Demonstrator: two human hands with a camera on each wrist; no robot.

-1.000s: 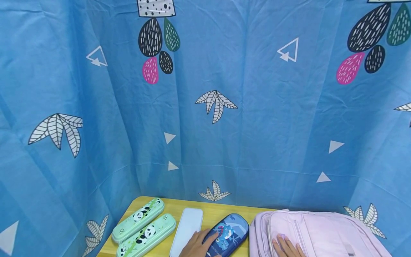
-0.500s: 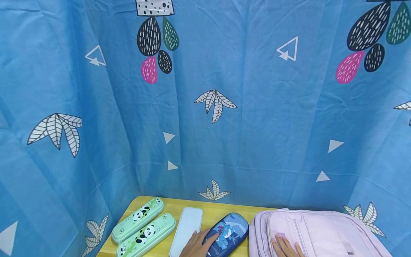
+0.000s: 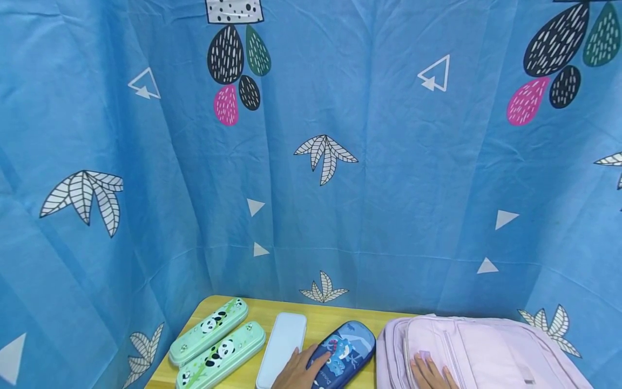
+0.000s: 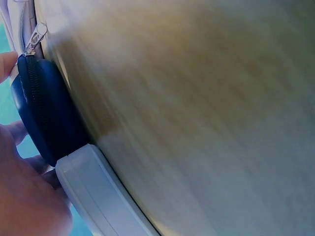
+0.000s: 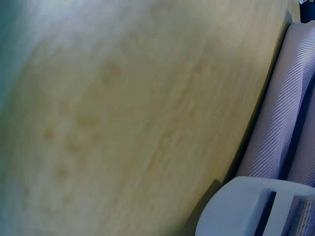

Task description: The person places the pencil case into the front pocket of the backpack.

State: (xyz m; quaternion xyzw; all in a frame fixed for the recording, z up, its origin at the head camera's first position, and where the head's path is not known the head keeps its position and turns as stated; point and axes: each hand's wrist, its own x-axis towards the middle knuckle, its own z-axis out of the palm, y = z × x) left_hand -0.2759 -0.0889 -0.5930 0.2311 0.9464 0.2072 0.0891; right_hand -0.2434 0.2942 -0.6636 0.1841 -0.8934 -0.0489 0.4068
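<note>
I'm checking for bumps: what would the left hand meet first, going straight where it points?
The blue case, which the hand touches; past it, apparently the curtain, though depth is unclear.

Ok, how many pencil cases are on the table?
4: the leftmost green panda case, the second panda case beside it, the white case right of that, and the blue dinosaur case under the left hand. The backpack could hide more.

Zip case (image 3: 346,354): navy, blue dinosaur print on top; lies flat at bottom centre of head view, slanted, rounded far end toward upper right. Dark zip along side, silvery pull. Backpack (image 3: 491,351): pale lilac, lying down, bottom right, just beside case; lower part cut off by frame edge.
</note>
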